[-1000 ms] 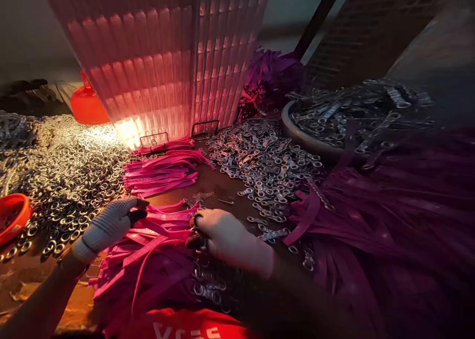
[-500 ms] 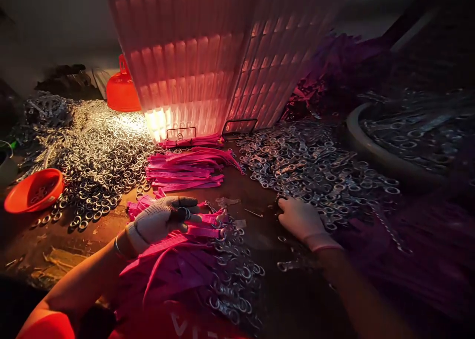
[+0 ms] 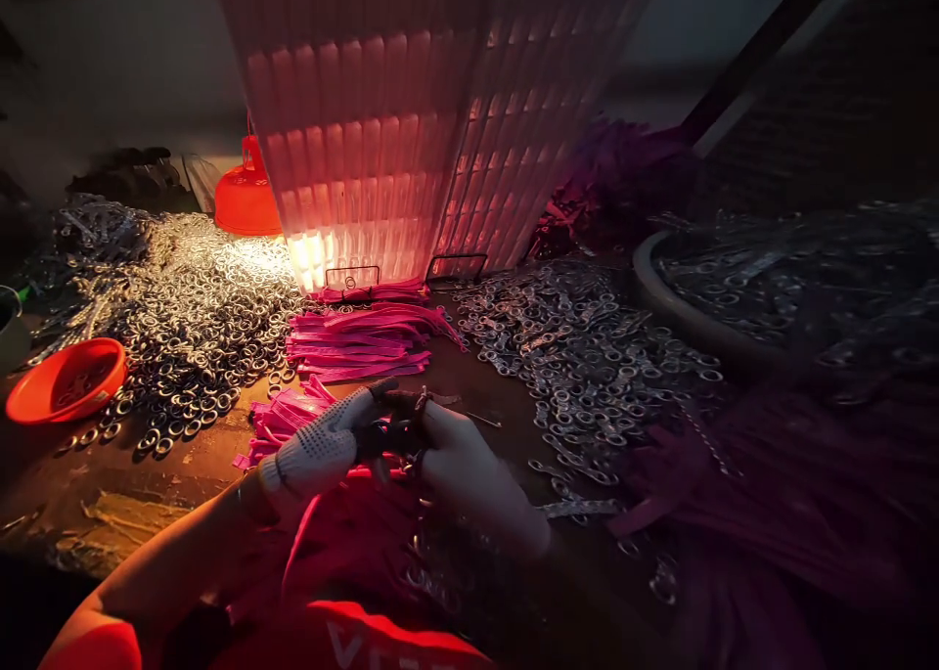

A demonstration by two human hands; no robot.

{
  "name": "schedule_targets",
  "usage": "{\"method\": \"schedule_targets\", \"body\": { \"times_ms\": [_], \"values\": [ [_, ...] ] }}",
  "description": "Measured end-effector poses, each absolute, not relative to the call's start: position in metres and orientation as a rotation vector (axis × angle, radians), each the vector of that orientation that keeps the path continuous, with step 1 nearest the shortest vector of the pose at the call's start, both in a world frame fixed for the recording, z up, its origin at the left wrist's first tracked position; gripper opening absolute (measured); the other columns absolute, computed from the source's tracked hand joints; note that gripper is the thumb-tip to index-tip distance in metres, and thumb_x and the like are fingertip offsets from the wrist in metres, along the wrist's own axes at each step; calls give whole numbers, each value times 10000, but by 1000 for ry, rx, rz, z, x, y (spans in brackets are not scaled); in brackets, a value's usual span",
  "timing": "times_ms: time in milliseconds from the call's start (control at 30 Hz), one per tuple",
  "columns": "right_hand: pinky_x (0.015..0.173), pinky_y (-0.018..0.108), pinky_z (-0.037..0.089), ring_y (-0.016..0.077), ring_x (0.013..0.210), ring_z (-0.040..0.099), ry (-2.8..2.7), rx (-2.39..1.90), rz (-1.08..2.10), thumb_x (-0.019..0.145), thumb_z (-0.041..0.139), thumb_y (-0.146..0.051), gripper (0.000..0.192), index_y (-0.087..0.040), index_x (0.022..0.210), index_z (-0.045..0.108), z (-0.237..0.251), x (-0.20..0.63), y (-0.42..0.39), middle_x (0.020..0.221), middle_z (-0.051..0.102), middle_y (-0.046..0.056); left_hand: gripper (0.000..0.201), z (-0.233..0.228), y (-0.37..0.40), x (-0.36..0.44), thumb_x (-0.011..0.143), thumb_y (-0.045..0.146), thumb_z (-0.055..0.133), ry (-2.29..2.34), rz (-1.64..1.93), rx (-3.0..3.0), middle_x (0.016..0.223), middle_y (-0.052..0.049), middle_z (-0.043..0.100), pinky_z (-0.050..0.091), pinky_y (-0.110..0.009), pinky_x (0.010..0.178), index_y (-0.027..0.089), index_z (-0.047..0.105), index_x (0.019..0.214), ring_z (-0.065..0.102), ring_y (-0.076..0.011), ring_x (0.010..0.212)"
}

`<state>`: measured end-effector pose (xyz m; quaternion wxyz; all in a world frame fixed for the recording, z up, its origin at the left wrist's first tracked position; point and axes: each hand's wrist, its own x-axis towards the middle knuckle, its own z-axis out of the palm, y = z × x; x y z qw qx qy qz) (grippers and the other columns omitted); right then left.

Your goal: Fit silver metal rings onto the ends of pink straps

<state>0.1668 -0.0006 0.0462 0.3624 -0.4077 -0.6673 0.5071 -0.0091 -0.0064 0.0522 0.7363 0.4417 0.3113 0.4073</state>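
- Two knitted, dotted gloves cover my hands; my left hand (image 3: 323,447) and right hand (image 3: 469,469) meet over the table (image 3: 176,469), fingers pinched together on a small dark piece I cannot identify.
- Flat pink straps (image 3: 283,418) lie just under my left hand.
- Shiny metal rings (image 3: 198,308) spread loose in a heap.
- An orange bowl (image 3: 63,381) holds a few rings.
- A grey round basin (image 3: 660,293) is filled with metal clasps.

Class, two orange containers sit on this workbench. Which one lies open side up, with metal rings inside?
The orange bowl at the left edge: it sits open side up with rings inside. The other orange container, farther back, stands dome-side up.
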Motion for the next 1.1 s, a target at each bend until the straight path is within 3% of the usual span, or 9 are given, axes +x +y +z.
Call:
{"method": "schedule_targets", "body": {
  "times_ms": [200, 300, 367, 433, 600, 700, 800, 933, 1100],
  "values": [
    [709, 318, 536, 189, 776, 645, -1366, -1161, 1237, 723, 691, -285, 383, -172, 1089, 683, 46, 171, 0, 821, 700, 25, 490, 40, -7, -20, 747, 206, 740, 570, 817, 752, 1285, -180, 633, 501, -179, 590, 133, 670, 1227, 700, -214, 933],
    [678, 316, 532, 183, 740, 630, -1344, -1184, 1193, 744, 692, -349, 389, -165, 1086, 673, 45, 166, -5, 810, 693, 29, 321, 34, -14, -15, 726, 229, 782, 726, 865, 770, 906, -100, 718, 398, -145, 471, 114, 718, 1019, 630, -88, 618],
    [668, 323, 535, 190, 746, 636, -1387, -1201, 1190, 776, 665, -367, 403, -168, 1128, 655, 41, 162, -10, 864, 710, 48, 249, 32, -20, -8, 750, 311, 773, 844, 924, 786, 647, -21, 634, 291, -156, 392, 112, 688, 874, 478, -42, 443],
    [720, 347, 544, 210, 818, 654, -1494, -1221, 1097, 818, 614, -348, 405, -179, 1185, 633, 36, 159, -13, 956, 721, 71, 279, 32, -25, -5, 797, 395, 722, 926, 955, 818, 540, 25, 541, 222, -176, 369, 131, 633, 792, 372, -36, 385],
    [918, 416, 489, 278, 1107, 591, -2092, -1287, 455, 812, 479, -114, 452, -129, 1244, 612, 38, 156, -11, 1219, 632, 182, 272, 39, -19, -16, 855, 362, 644, 1092, 900, 1383, 599, 1, 551, 302, -201, 474, 139, 593, 707, 433, -69, 511],
    [827, 375, 476, 265, 974, 606, -2556, -1309, 167, 782, 467, -37, 358, -111, 1067, 670, 52, 154, -6, 1113, 647, 185, 171, 42, -7, -26, 820, 250, 637, 1113, 852, 1648, 654, -17, 583, 318, -215, 508, 143, 597, 693, 453, -85, 565],
    [670, 343, 411, 247, 802, 594, -2784, -1357, -47, 821, 480, -73, 212, -135, 907, 664, 63, 153, 1, 924, 653, 157, 210, 43, 1, -30, 833, 265, 608, 1103, 774, 1580, 586, 8, 529, 292, -214, 460, 166, 528, 666, 414, -75, 492],
    [594, 320, 298, 219, 722, 587, -2756, -1366, -83, 798, 543, -173, 146, -149, 884, 658, 70, 156, 9, 866, 672, 133, 270, 48, 5, -27, 891, 388, 568, 1052, 705, 1460, 573, 34, 498, 281, -193, 403, 182, 490, 736, 404, -61, 433],
    [562, 319, 202, 195, 639, 578, -2696, -1361, 83, 705, 582, -244, 160, -165, 812, 672, 75, 168, 19, 761, 703, 101, 417, 54, 18, -16, 902, 511, 541, 1068, 594, 1383, 470, 43, 434, 199, -194, 354, 175, 481, 662, 334, -48, 353]
  ]
}}
